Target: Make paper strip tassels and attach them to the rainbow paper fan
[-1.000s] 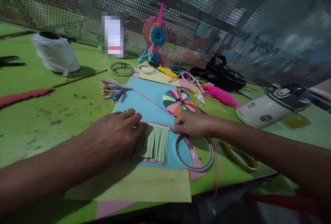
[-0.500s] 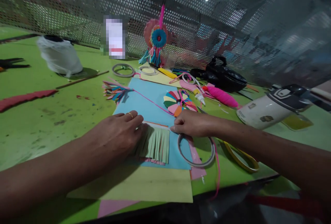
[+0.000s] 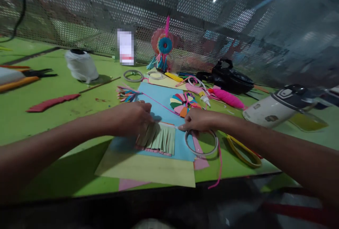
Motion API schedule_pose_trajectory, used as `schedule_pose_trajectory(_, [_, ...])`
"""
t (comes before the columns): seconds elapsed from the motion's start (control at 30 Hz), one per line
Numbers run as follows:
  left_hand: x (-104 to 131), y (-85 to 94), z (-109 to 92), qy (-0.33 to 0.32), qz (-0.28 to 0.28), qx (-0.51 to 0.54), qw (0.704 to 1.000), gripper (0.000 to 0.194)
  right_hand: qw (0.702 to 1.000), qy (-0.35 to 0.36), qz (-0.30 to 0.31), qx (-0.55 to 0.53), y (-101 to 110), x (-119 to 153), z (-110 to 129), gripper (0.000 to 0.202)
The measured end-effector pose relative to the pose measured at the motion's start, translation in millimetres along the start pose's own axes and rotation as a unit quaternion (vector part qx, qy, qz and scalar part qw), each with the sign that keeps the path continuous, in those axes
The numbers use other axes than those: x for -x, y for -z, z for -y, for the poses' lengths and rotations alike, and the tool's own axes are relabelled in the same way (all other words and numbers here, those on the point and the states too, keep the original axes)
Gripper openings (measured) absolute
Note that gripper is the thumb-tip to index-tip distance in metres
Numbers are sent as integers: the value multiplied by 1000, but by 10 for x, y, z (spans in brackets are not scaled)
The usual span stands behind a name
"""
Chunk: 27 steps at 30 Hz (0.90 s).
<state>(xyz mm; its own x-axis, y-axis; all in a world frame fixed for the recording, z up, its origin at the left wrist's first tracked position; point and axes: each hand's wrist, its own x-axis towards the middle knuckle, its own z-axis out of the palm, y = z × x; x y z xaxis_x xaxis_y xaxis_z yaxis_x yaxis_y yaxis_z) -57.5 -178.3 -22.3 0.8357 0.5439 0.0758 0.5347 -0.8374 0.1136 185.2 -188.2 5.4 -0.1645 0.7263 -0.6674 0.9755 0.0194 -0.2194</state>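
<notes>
A pale green fringed paper point(image 3: 161, 139) with pink fringe under it lies on a light blue sheet point(image 3: 152, 93). A whitish strip of tape runs along its upper edge. My left hand point(image 3: 131, 118) is closed at the fringe's upper left corner, fingertips bent down; what they pinch is hidden. At the other end of that edge, my right hand point(image 3: 200, 119) is closed, thumb and finger on the tape strip. Just below my right hand is a tape roll point(image 3: 215, 148). Beyond it lies a multicoloured paper rosette point(image 3: 176, 101), tied by pink yarn to a paper tassel point(image 3: 127, 94).
A yellow sheet point(image 3: 148, 170) lies near the front edge. To the left are a white thread spool point(image 3: 81, 66), pliers point(image 3: 18, 77) and red crimped paper point(image 3: 54, 102). A tumbler point(image 3: 267, 110), yellow ring point(image 3: 242, 153), pink yarn point(image 3: 227, 97) and black bag point(image 3: 231, 79) are rightward.
My view has shifted, bringing the pliers further into sight. My left hand has tilted, its wrist raised and fingers more bent at the fringe's edge. My right hand stays near the same corner.
</notes>
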Motion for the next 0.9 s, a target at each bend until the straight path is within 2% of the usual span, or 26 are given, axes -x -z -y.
schedule_pose_trajectory(0.07, [-58, 26, 48, 3, 24, 54, 998, 27, 998, -6, -30, 54, -4, 41, 19, 36])
schedule_pose_trajectory(0.13, [-116, 3, 92, 29, 23, 98, 994, 23, 985, 11, -103, 141, -10, 93, 55, 34])
schedule_pose_trajectory(0.23, [-179, -95, 154, 66, -3, 155, 986, 19, 937, 94, -244, 233, -39, 139, 141, 27])
schedule_pose_trajectory(0.3, [-195, -165, 189, 59, -18, 180, 982, 16, 916, 162, -290, 223, -90, 121, 220, 17])
schedule_pose_trajectory(0.47, [-166, -286, 239, 20, -77, 183, 980, 13, 899, 299, -280, 152, -340, -35, 351, 23])
schedule_pose_trajectory(0.57, [-103, -310, 233, -4, -102, 161, 982, 14, 873, 346, -314, 142, -502, -88, 287, 26])
schedule_pose_trajectory(0.67, [-9, -268, 186, -49, -110, 121, 985, 19, 855, 369, -342, 126, -609, -71, 188, 28])
schedule_pose_trajectory(0.83, [96, -182, 119, -112, -97, 52, 988, 28, 859, 358, -348, 113, -650, 10, 99, 29])
schedule_pose_trajectory(0.9, [107, -201, 133, -143, -136, 36, 980, 27, 863, 354, -341, 117, -623, 34, 73, 26])
